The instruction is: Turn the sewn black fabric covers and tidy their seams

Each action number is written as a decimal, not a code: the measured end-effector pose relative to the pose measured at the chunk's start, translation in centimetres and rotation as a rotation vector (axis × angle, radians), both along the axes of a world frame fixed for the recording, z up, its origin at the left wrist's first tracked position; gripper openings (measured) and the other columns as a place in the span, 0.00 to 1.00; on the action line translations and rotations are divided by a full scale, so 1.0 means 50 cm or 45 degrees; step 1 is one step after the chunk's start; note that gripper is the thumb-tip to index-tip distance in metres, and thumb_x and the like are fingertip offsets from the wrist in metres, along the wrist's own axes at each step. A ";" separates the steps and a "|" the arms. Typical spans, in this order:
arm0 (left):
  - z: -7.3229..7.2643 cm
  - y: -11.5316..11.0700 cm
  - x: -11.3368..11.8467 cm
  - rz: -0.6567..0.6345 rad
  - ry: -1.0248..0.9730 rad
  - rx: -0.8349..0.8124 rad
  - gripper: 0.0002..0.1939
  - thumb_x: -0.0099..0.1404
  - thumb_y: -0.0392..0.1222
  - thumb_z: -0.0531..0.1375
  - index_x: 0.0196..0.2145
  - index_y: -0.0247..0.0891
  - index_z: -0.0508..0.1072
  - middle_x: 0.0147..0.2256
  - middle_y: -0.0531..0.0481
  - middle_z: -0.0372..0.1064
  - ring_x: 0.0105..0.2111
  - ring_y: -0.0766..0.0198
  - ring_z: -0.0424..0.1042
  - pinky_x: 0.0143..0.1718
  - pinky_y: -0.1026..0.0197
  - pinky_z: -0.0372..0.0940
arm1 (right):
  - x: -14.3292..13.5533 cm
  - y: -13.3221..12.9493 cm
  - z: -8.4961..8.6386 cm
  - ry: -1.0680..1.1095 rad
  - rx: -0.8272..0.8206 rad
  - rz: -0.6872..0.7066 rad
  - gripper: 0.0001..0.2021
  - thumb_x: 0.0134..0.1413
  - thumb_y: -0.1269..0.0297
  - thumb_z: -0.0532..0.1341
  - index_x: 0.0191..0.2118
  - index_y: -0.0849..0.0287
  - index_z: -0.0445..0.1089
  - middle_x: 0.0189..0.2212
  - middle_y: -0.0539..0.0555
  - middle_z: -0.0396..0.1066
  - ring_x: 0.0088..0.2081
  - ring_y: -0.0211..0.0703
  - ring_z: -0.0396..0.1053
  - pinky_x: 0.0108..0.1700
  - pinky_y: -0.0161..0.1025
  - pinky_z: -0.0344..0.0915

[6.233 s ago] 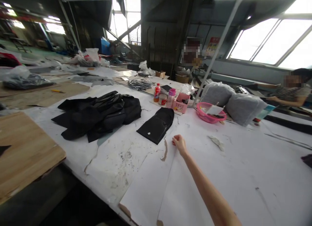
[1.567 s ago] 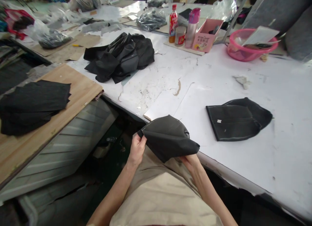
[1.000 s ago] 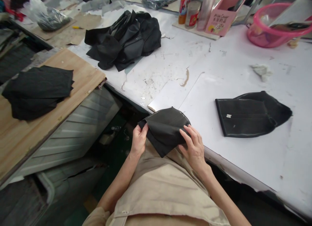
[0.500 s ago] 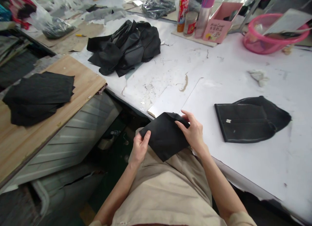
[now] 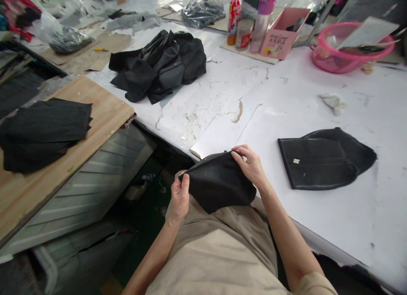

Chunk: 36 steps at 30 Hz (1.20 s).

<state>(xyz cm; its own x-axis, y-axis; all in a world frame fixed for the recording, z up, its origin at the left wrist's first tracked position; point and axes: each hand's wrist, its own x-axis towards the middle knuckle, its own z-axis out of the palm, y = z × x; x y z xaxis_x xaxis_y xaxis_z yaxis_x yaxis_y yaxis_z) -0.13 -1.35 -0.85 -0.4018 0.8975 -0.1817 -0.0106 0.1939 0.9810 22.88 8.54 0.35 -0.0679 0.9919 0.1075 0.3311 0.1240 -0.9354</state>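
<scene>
A black fabric piece (image 5: 219,182) hangs between my two hands over my lap, at the edge of the white table. My left hand (image 5: 180,195) pinches its left corner, thumb on top. My right hand (image 5: 249,163) grips its upper right edge between thumb and fingers. To the right, a sewn black piece (image 5: 321,161) with a small white tag lies flat on the white table (image 5: 333,218). A heap of black pieces (image 5: 165,66) lies farther back. On the wooden board (image 5: 104,99) at the left is a stack of black pieces (image 5: 47,129).
A pink basket (image 5: 340,59), a pink box (image 5: 280,40), a red-labelled bottle (image 5: 234,19), a glass jar (image 5: 244,34) and a purple-capped bottle (image 5: 262,23) stand at the back. A crumpled white scrap (image 5: 333,103) lies on the right. Plastic bags are at the back left.
My right hand has moved to the fabric's upper edge, which is now stretched between my hands. The fabric's lower right part has opened out and hangs down. The view has shifted slightly.
</scene>
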 end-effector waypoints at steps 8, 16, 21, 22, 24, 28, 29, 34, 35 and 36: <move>0.014 -0.004 -0.020 -0.128 0.067 0.114 0.19 0.65 0.58 0.58 0.34 0.38 0.74 0.33 0.48 0.73 0.36 0.59 0.72 0.41 0.61 0.68 | 0.008 -0.017 0.030 0.583 -0.570 0.044 0.17 0.50 0.50 0.66 0.29 0.57 0.63 0.48 0.58 0.76 0.37 0.42 0.71 0.36 0.36 0.64; 0.064 0.007 -0.033 -0.202 0.422 0.204 0.16 0.67 0.52 0.58 0.30 0.37 0.73 0.28 0.51 0.70 0.31 0.62 0.70 0.36 0.64 0.65 | 0.034 -0.055 0.071 0.616 -0.400 0.085 0.13 0.55 0.55 0.65 0.29 0.57 0.64 0.46 0.55 0.76 0.47 0.45 0.70 0.47 0.39 0.62; 0.073 0.008 -0.021 -0.160 0.454 0.233 0.18 0.68 0.54 0.56 0.31 0.36 0.74 0.28 0.51 0.70 0.30 0.63 0.69 0.34 0.64 0.64 | 0.033 -0.085 0.077 0.628 -0.340 -0.051 0.14 0.57 0.53 0.64 0.28 0.55 0.62 0.31 0.50 0.70 0.34 0.42 0.67 0.37 0.37 0.63; 0.074 0.008 -0.017 -0.137 0.444 0.228 0.19 0.68 0.54 0.57 0.30 0.36 0.73 0.27 0.51 0.70 0.30 0.63 0.69 0.34 0.64 0.64 | 0.031 -0.089 0.076 0.629 -0.320 -0.075 0.14 0.57 0.53 0.64 0.28 0.55 0.62 0.29 0.49 0.69 0.33 0.41 0.66 0.36 0.37 0.62; 0.075 0.007 -0.011 -0.100 0.426 0.221 0.20 0.68 0.56 0.56 0.29 0.36 0.73 0.26 0.51 0.70 0.29 0.63 0.69 0.32 0.64 0.64 | 0.029 -0.098 0.072 0.634 -0.271 -0.109 0.14 0.58 0.53 0.63 0.28 0.55 0.62 0.29 0.49 0.67 0.33 0.41 0.65 0.37 0.37 0.62; 0.075 0.004 -0.004 -0.080 0.446 0.193 0.23 0.69 0.56 0.54 0.26 0.36 0.73 0.23 0.52 0.67 0.26 0.64 0.65 0.29 0.64 0.61 | 0.027 -0.110 0.064 0.540 -0.202 -0.167 0.13 0.60 0.54 0.61 0.29 0.55 0.63 0.28 0.48 0.64 0.32 0.40 0.62 0.35 0.36 0.60; 0.075 0.004 -0.003 -0.072 0.452 0.183 0.23 0.69 0.56 0.55 0.25 0.36 0.72 0.22 0.52 0.66 0.25 0.65 0.64 0.28 0.64 0.60 | 0.027 -0.113 0.063 0.493 -0.176 -0.183 0.13 0.61 0.54 0.61 0.30 0.55 0.63 0.28 0.48 0.64 0.32 0.40 0.62 0.35 0.36 0.59; 0.084 0.004 0.001 -0.054 0.460 0.187 0.23 0.68 0.57 0.56 0.25 0.36 0.73 0.23 0.52 0.67 0.25 0.65 0.65 0.29 0.65 0.60 | 0.029 -0.125 0.066 0.373 -0.089 -0.208 0.12 0.62 0.55 0.60 0.31 0.56 0.64 0.36 0.52 0.69 0.37 0.42 0.65 0.39 0.38 0.61; 0.087 0.004 0.003 -0.065 0.451 0.188 0.22 0.68 0.56 0.56 0.28 0.36 0.74 0.25 0.52 0.69 0.27 0.64 0.67 0.30 0.64 0.61 | 0.029 -0.126 0.067 0.382 -0.087 -0.215 0.12 0.62 0.56 0.60 0.31 0.55 0.64 0.36 0.52 0.70 0.37 0.42 0.65 0.39 0.38 0.61; 0.089 0.004 0.006 -0.077 0.431 0.184 0.21 0.68 0.56 0.55 0.30 0.36 0.75 0.27 0.51 0.71 0.29 0.63 0.69 0.32 0.64 0.62 | 0.029 -0.128 0.068 0.390 -0.085 -0.228 0.12 0.62 0.56 0.60 0.31 0.55 0.64 0.36 0.51 0.69 0.36 0.42 0.64 0.38 0.37 0.61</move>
<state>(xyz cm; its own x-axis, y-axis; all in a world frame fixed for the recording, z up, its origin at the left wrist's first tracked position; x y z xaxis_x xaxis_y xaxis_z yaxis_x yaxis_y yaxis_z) 0.16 -1.14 3.60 -0.3630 0.9281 0.0826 0.3265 0.0437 0.9442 24.31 2.14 3.73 0.1330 0.9907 0.0301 0.0452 0.0243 -0.9987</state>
